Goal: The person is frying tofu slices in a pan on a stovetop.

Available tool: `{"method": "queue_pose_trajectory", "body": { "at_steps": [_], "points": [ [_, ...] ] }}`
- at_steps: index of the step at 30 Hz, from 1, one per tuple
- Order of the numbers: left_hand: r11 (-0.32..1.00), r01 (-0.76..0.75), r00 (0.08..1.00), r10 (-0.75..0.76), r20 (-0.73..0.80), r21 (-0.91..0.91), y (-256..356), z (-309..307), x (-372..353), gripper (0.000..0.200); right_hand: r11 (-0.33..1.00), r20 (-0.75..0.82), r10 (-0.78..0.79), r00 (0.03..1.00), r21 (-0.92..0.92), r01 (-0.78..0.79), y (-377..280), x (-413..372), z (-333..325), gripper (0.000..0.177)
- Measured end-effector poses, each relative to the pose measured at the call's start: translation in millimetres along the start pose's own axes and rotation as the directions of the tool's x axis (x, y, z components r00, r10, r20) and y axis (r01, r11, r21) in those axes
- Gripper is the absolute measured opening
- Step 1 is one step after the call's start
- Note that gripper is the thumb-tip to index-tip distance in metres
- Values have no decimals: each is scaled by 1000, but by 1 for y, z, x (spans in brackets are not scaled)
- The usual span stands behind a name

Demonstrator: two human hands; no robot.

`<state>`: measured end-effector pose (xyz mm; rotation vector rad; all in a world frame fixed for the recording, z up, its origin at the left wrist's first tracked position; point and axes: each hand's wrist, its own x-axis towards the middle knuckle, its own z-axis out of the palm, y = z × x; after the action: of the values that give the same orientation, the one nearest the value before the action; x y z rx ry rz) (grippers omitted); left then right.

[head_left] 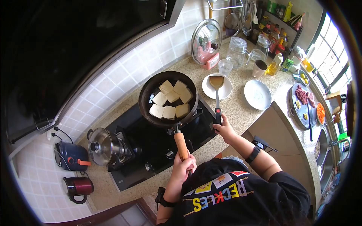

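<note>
The person's left hand [184, 165] is closed around the wooden handle [181, 146] of the pan [148, 90]; the right hand [225, 130] holds the spatula [217, 98] by its black grip, the blade resting over a white bowl [226, 91] just right of the pan. Pale slabs [169, 112] lie inside the pan. Left of the pan sits a lidded pot [113, 152]; a second bowl [257, 94] stands farther right of the pan

We see slabs [170, 96] in the frying pan [148, 90], the pot [101, 145] left of it, both on the stove [132, 176]; right of them, a bowl [227, 90] under the spatula's head [216, 81]; far right, probably meat [301, 94] on a board [300, 111].
</note>
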<state>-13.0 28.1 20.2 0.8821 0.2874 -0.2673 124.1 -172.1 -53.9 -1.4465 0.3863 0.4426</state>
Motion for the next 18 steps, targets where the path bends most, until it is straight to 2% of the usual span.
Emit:
{"method": "queue_pose_trajectory", "body": {
  "at_steps": [2,4,5,7,10,14,17,18],
  "points": [
    [1000,3,1000,-3,1,-8,0,0,0,20,1000,10,-5,1000,-2,5,2,0,-2,81],
    [1000,6,1000,-6,-5,-6,0,0,0,20,996,19,-79,997,47,78,7,3,-6,83],
    [1000,10,1000,-10,-6,-6,0,0,0,20,996,25,-78,997,46,77,9,5,-7,83],
    [1000,9,1000,-9,-7,-6,0,0,0,20,999,-92,-37,995,25,39,11,7,-9,87],
    [1000,11,1000,-11,-3,-2,0,0,0,21,998,-77,26,997,51,-22,5,1,-9,87],
    [1000,18,1000,-18,-2,1,2,1,-1,22,1000,-92,-29,995,-2,29,17,6,-11,86],
    [1000,14,1000,-14,-13,0,0,0,0,20,993,-79,-116,990,-42,113,26,5,-12,81],
    [1000,11,1000,-11,-17,-1,0,-1,0,20,923,-170,-332,928,-261,283,31,4,-12,78]
  ]
}}
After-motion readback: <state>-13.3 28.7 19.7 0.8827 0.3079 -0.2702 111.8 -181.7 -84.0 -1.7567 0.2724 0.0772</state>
